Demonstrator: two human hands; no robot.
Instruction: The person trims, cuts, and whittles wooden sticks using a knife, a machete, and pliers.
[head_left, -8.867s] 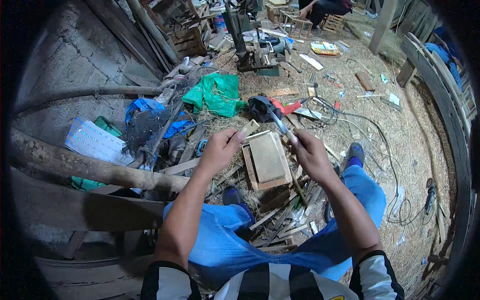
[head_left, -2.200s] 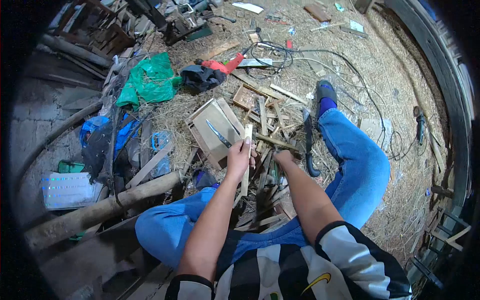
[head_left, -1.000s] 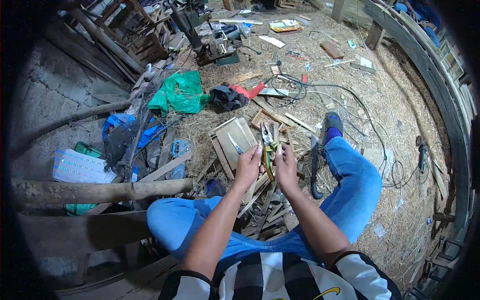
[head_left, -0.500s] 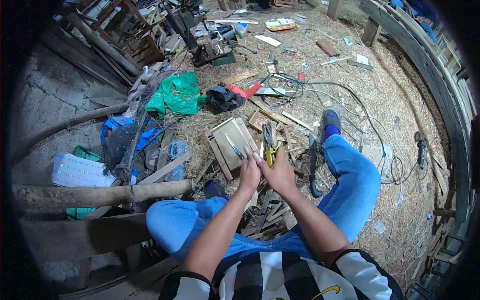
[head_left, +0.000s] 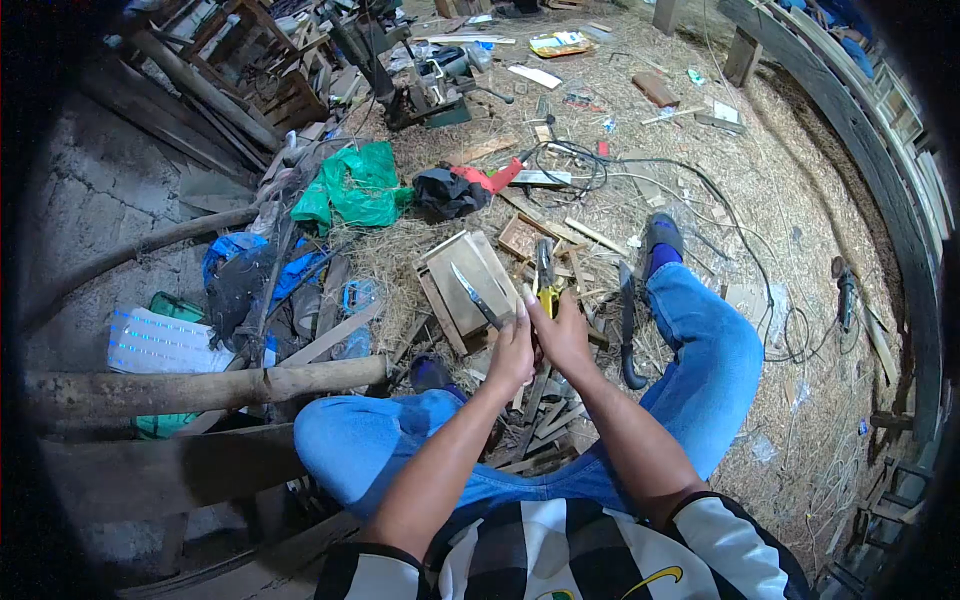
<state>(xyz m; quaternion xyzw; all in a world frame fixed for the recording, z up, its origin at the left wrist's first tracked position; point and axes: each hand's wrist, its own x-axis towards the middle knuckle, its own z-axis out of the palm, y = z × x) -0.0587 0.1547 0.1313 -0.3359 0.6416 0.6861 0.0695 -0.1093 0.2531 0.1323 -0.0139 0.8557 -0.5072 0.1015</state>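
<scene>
My right hand is closed around the yellow handles of a pair of pliers, whose metal jaws point away from me. My left hand touches it from the left, with its fingers closed on a knife that points forward and left. Whether the left hand also holds a wood piece is hidden. Beyond the knife lies a shallow wooden box with a flat panel. Wood scraps are piled on the ground below my hands.
A long dark blade with a black handle lies beside my right leg. Ahead are a green plastic bag, a black cloth, a red tool and loose cables. A round pole runs along the left.
Over the last second, the pliers have closed and sit lower between my hands. My hands have come together. Earlier, my left hand held a light wooden strip, which I cannot make out now.
</scene>
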